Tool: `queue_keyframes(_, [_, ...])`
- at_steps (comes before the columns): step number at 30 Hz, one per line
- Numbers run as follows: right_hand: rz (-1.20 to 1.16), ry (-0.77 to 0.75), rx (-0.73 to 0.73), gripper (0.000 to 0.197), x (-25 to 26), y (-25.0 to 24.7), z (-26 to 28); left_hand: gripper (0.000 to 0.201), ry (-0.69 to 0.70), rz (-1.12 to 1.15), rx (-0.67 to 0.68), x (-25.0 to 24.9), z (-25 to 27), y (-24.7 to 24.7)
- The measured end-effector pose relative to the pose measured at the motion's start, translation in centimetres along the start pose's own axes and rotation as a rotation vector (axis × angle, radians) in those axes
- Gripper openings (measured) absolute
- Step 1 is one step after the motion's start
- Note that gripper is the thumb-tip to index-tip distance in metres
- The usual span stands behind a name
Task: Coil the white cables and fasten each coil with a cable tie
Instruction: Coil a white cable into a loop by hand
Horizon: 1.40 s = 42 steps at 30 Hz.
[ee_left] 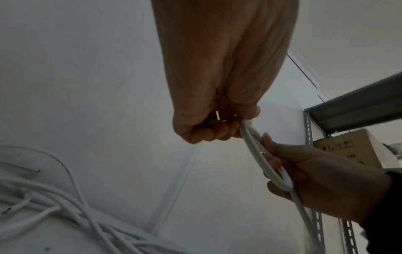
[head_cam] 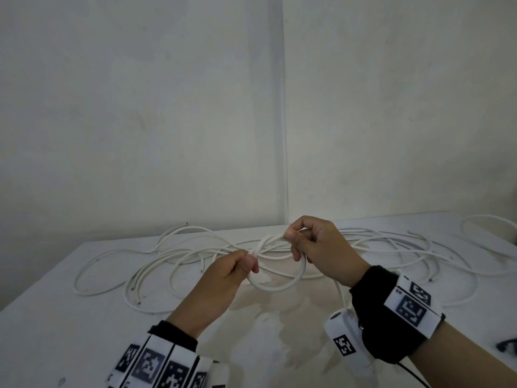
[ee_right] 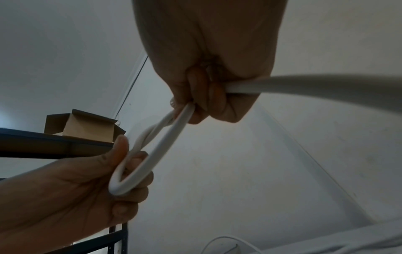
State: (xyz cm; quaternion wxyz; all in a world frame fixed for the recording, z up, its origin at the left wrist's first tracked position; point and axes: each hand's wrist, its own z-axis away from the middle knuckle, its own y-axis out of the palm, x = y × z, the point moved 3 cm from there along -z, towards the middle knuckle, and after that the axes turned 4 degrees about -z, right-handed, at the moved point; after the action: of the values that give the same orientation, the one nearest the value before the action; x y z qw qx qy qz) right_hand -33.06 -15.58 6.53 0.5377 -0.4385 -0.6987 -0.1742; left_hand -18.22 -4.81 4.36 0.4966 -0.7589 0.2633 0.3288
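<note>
Above the white table [head_cam: 56,317] I hold a small coil of white cable [head_cam: 282,285] between both hands. My left hand [head_cam: 246,263] grips the coil's left side [ee_left: 250,137], fingers curled round it. My right hand [head_cam: 296,242] pinches its upper right part [ee_right: 185,111], and the cable's tail [ee_right: 326,84] runs out past that wrist. In the wrist views the coil looks like a narrow loop [ee_right: 139,168] stretched between the two fists. No cable tie is visible.
Several loose white cables [head_cam: 173,256] sprawl across the table behind the hands, spreading left and right [head_cam: 419,247]. A wall corner stands behind the table. The wrist views show a metal shelf [ee_left: 356,110] with cardboard boxes [ee_right: 87,125]. A dark object [head_cam: 506,345] lies at the right edge.
</note>
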Motion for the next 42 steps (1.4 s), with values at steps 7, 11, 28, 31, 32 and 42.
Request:
queue_keyframes(7, [-0.037,0.011,0.006,0.022,-0.2,-0.3,-0.2,0.033,-0.08,0.46,0.155,-0.9,0.4,1.0])
queue_keyframes(11, [-0.057,0.038,0.026,0.022,-0.4,-0.3,-0.3,0.032,-0.119,0.598,0.198,-1.7,0.8,1.1])
queue_keyframes(28, [0.197,-0.047,-0.006,0.015,-3.5,-4.5,0.4,0.044,-0.149,0.963,-0.18,0.8,0.2,-3.9])
queue_keyframes(31, [0.262,-0.075,-0.128,0.018,-5.1,-6.2,0.0,0.033,-0.175,0.917,-0.245,1.4,0.5,-4.5])
queue_keyframes(32, [0.332,-0.083,-0.134,0.013,-5.4,-6.3,-0.1,0.032,-0.187,0.891,-0.261,1.3,0.6,-4.3])
queue_keyframes(42, [1.088,-0.725,0.053,0.023,-6.0,0.1,0.7,0.031,-0.211,0.561,-0.228,1.1,0.1,-2.7])
